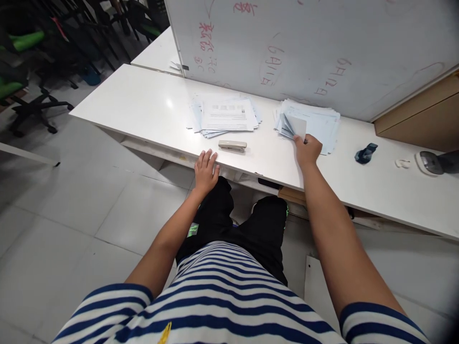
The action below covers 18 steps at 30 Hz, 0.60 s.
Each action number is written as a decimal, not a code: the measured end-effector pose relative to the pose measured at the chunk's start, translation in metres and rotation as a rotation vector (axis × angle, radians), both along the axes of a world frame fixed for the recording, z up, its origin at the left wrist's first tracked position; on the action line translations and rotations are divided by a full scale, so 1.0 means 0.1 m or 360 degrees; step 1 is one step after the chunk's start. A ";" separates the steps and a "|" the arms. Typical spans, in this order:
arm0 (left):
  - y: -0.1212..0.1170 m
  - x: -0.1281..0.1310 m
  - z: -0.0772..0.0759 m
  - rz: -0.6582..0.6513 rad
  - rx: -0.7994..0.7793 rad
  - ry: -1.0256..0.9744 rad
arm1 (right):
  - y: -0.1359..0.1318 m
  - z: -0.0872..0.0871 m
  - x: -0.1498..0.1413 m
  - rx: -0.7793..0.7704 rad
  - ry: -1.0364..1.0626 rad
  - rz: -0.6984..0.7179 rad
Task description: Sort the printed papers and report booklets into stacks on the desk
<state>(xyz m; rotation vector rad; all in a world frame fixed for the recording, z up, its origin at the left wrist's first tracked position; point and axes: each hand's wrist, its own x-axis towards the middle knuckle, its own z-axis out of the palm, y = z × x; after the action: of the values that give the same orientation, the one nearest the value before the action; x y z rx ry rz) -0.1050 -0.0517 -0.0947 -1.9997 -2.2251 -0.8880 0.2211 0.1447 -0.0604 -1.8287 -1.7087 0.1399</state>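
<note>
My right hand (309,149) is closed on the near corner of a small folded printed paper (297,127), its fingers pinching it. That paper lies over, or just above, a loose pile of papers (322,123); whether it touches the pile I cannot tell. My left hand (207,169) rests on the front edge of the white desk (143,102), fingers stretched out and holding nothing. Just beyond it lies a beige stapler (232,146). Behind the stapler is another stack of printed sheets (227,115), slightly fanned at its edges.
A whiteboard (304,48) with red writing stands along the desk's back. To the right are a dark blue object (366,153), a small white piece (402,164), a grey-and-white device (430,163) and a brown box (416,107). Office chairs (25,86) stand at the far left.
</note>
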 end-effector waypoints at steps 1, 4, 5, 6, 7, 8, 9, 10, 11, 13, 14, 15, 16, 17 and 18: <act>0.00 0.00 -0.01 0.0003 -0.0001 0.0001 | 0.00 0.00 -0.01 0.0001 -0.0015 -0.0014; 0.01 0.01 -0.02 0.0027 -0.0014 0.0012 | -0.01 0.00 -0.04 -0.0019 -0.0051 -0.0067; 0.02 0.01 -0.02 0.0033 -0.0021 0.0012 | 0.00 0.00 -0.06 -0.0023 -0.0054 -0.0084; 0.02 0.02 -0.02 0.0039 -0.0026 0.0008 | 0.01 0.00 -0.06 -0.0021 -0.0053 -0.0103; 0.02 0.02 0.00 0.0046 -0.0028 -0.0001 | 0.03 0.00 -0.06 -0.0006 -0.0048 -0.0129; 0.01 0.03 0.03 0.0053 -0.0026 -0.0015 | 0.04 0.01 -0.06 0.0022 -0.0040 -0.0165; -0.01 0.04 0.08 0.0060 -0.0021 -0.0038 | 0.05 0.02 -0.05 0.0067 -0.0032 -0.0208; -0.03 0.07 0.15 0.0070 -0.0016 -0.0080 | 0.03 0.04 -0.03 0.0131 -0.0027 -0.0247; -0.07 0.10 0.24 0.0080 -0.0010 -0.0150 | -0.02 0.06 -0.01 0.0218 -0.0026 -0.0268; -0.15 0.22 0.46 0.0039 -0.0011 -0.0409 | -0.25 0.11 0.01 0.0445 -0.0039 -0.0207; -0.19 0.30 0.59 -0.0029 -0.0018 -0.0615 | -0.44 0.13 0.02 0.0582 -0.0054 -0.0110; -0.23 0.39 0.71 -0.0182 -0.0056 -0.0869 | -0.67 0.14 0.01 0.0702 -0.0073 0.0020; -0.25 0.49 0.81 -0.0356 -0.0123 -0.1186 | -0.92 0.14 0.00 0.0781 -0.0097 0.0176; -0.27 0.60 0.90 -0.0504 -0.0231 -0.1530 | -1.19 0.13 -0.03 0.0830 -0.0133 0.0348; -0.27 0.70 0.96 -0.0639 -0.0374 -0.1831 | -1.46 0.10 -0.07 0.0832 -0.0192 0.0536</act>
<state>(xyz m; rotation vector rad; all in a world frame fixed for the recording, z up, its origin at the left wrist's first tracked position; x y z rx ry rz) -0.0348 -0.0784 0.0010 -2.4334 -2.4015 -2.4196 0.2140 -0.0012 -0.0500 -1.1844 -1.9039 -0.2635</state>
